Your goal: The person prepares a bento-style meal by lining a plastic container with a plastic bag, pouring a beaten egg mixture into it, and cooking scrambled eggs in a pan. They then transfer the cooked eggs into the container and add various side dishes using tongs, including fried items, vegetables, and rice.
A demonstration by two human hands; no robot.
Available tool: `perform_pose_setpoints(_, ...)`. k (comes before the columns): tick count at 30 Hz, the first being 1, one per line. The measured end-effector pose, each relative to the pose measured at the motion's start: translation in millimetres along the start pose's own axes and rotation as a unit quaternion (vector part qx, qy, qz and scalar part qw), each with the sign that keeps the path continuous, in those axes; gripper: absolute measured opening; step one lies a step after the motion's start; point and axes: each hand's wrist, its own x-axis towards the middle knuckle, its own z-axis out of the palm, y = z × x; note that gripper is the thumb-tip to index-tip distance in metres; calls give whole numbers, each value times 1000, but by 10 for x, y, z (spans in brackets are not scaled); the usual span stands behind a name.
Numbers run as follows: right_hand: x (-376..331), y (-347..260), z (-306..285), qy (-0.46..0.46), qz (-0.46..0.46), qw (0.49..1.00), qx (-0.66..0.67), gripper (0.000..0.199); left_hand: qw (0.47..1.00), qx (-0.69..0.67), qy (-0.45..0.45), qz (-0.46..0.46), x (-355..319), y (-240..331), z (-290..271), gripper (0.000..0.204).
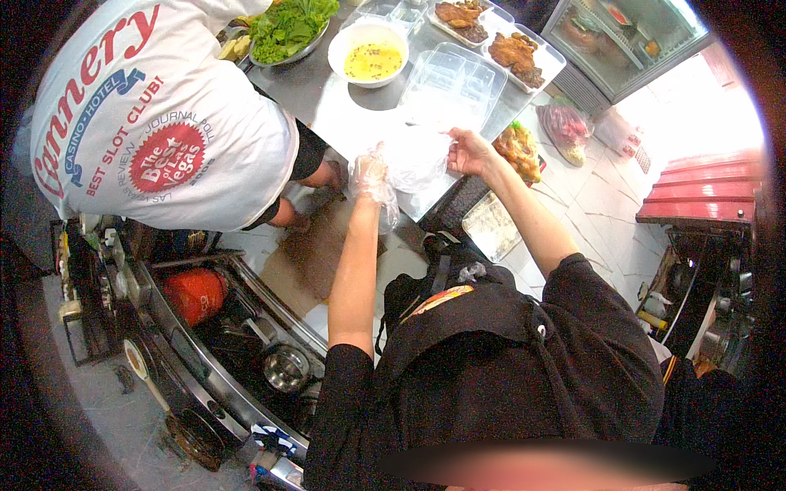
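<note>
The person is working at the near edge of the steel counter (327, 98), and both hands are busy with one thin clear plastic bag (413, 159). The left hand (370, 176) is wearing a loose clear plastic glove (378, 196), and its fingers are closing on the left side of the bag; the right hand (465, 151) is bare and is pinching the bag's upper right edge between thumb and fingers. So both grips are clamped on the film, and the bag is hanging stretched between them, just above the counter edge. In my judgement the step in hand is opening or spreading the bag, and it is going well only if the two grips are pulling gently apart and not tearing the film. Just beyond the hands a stack of clear plastic trays (454, 82) is lying, and farther from them the white bowl with yellow liquid (370, 53) is standing. To the left of the gloved hand another person in a white shirt (155, 114) is bending over the counter, so the elbows should be staying close.
</note>
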Motion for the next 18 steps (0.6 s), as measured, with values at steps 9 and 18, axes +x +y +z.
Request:
perform_pose_setpoints(9, -347, -244, -63, 52, -23, 997, -61, 28, 973, -168, 125, -101, -109, 59, 80, 42)
perform_pose_setpoints(18, -824, -206, 201, -5, -407, 605, -685, 51, 779, 482, -155, 370, -397, 807, -283, 81)
